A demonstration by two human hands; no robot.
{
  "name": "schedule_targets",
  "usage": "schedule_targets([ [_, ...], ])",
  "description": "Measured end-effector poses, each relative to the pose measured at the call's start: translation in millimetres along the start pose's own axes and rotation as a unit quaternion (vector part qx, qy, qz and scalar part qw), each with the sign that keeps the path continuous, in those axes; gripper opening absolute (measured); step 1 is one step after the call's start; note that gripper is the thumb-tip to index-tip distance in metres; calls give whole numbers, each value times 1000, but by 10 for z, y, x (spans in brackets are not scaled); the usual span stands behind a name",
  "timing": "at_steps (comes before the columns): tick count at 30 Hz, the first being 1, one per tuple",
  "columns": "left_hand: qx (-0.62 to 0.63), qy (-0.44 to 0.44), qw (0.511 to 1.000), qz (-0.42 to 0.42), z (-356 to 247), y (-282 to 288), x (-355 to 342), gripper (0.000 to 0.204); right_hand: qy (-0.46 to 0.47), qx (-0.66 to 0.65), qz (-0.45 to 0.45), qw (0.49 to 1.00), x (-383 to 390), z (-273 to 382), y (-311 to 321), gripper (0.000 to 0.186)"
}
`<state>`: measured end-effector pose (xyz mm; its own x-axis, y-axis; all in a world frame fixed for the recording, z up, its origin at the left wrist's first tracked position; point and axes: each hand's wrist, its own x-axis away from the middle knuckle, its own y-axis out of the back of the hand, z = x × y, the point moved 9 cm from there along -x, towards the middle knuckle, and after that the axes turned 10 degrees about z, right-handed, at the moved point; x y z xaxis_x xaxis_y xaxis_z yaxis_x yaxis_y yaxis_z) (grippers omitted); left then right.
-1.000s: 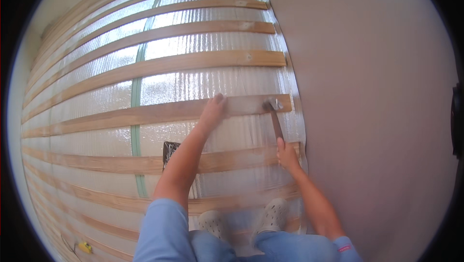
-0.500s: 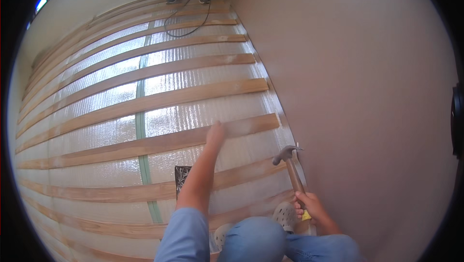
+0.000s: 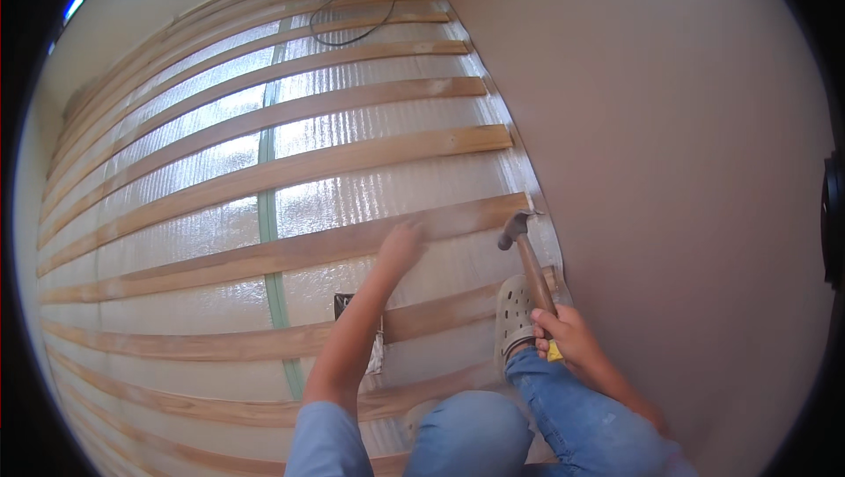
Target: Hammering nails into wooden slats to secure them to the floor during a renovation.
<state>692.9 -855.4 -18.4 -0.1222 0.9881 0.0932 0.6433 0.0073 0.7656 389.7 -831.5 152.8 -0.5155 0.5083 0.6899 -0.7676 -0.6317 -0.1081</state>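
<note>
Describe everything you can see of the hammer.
The hammer has a grey, metal-looking claw head, claw to the right, and a brown, wood-looking handle, yellow near its lower end. The right hand grips the handle low. The hammer points forward, leaning slightly left, head by the end of a wooden slat; whether they touch is unclear.

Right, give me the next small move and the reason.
Probably steady the wooden slat with the left hand: that hand, blurred, is at the slat's near edge, while the right hand holds the hammer with its head near the slat's right end.
</note>
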Motion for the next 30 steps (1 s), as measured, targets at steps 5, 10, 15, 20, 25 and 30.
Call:
schedule_targets([
  [5, -15, 67, 993, -99, 11, 633, 972, 55, -65, 4, 91, 994, -446, -149, -229, 20],
  [10, -45, 213, 962, -167, -17, 817, 1855, 76, -64, 101, 140, 983, -1030, -166, -539, 23],
  [15, -106, 361, 925, -61, -258, 327, 2148, 119, -11, 228, 147, 963, -1459, -194, -815, 26],
  [20, -114, 403, 905, -80, -130, 255, 2188, 109, -10, 247, 184, 951, -1568, -183, -941, 25],
  [25, -72, 419, 899, -103, 47, 212, 2272, 99, 13, 287, 170, 943, -1874, -421, -574, 24],
  [30, 27, 442, 896, 34, 217, 249, 2239, 111, 29, 306, 141, 941, -1949, -205, -478, 30],
])
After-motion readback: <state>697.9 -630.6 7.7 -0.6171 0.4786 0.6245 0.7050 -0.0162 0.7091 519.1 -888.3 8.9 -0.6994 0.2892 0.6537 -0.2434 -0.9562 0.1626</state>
